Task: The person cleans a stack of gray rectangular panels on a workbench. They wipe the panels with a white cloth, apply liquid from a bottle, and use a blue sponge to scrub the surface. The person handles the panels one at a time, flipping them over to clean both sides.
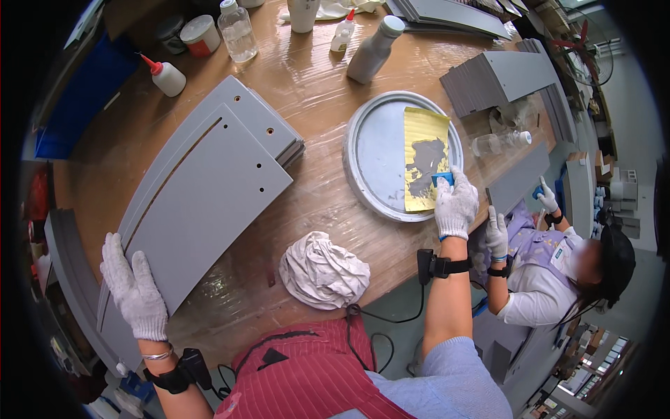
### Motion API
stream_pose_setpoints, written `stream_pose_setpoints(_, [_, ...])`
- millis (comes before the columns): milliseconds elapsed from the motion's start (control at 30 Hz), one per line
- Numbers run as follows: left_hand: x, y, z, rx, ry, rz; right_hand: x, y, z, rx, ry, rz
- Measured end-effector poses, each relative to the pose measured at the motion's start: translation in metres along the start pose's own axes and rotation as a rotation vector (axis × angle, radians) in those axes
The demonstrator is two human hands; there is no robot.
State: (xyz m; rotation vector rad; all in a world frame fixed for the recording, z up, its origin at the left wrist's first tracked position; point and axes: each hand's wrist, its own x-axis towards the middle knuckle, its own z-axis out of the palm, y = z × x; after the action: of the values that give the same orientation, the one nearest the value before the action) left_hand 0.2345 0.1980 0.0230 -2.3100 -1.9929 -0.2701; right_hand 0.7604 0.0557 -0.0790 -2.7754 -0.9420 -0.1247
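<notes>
Right hand (457, 208): in a white knit glove, its fingers pinched together on a small blue flat scraper (442, 179), held over the lower right part of the yellow sheet.
Left hand (136, 290): in a matching white glove, gripping nothing, fingers extended and the thumb set apart, laid on the lower left end of the curved panel.
Curved panel (209, 202): flat, grey, with a long narrow slot and small dark holes, lying on top of a stack at the left of the bench.
Yellow sheet (413, 188): smeared with grey paste (427, 164), resting on a round pale-grey lid (373, 164) with a raised rim.
Labels: a white tub (200, 33) has a red one; its print is too small for me to read.
Bench (300, 84): brown, under shiny clear film; a crumpled white cloth (324, 271) lies near the person, a grey bottle with a white cap (375, 52) beyond the lid, stacked grey panels (499, 77) at far right.
Room: a co-worker (537, 279) in white gloves and a purple apron stands to the right.
</notes>
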Motion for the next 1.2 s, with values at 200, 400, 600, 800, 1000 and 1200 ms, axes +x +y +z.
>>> stream_pose_setpoints(200, [0.001, 0.007, -0.004, 0.006, 0.017, 0.017, -0.012, 0.001, -0.003, -0.018, -0.027, -0.007])
stream_pose_setpoints(400, [0.004, 0.008, -0.004, -0.003, 0.046, 0.028, -0.029, 0.003, 0.000, -0.109, -0.120, 0.020])
stream_pose_setpoints(600, [0.005, 0.052, -0.015, -0.093, 0.058, 0.068, -0.020, 0.003, -0.020, 0.492, 0.119, -0.049])
stream_pose_setpoints(800, [0.015, 0.138, -0.008, -0.477, -0.095, 0.284, -0.018, -0.035, -0.080, 0.922, -0.109, 0.037])
stream_pose_setpoints(1000, [-0.006, 0.018, -0.028, -0.235, -0.167, 0.024, -0.039, -0.060, -0.112, 1.084, -0.106, -0.092])
stream_pose_setpoints(1200, [-0.111, -0.162, -0.058, 0.109, -0.203, -0.529, -0.097, -0.154, -0.167, 1.284, -0.025, -0.359])
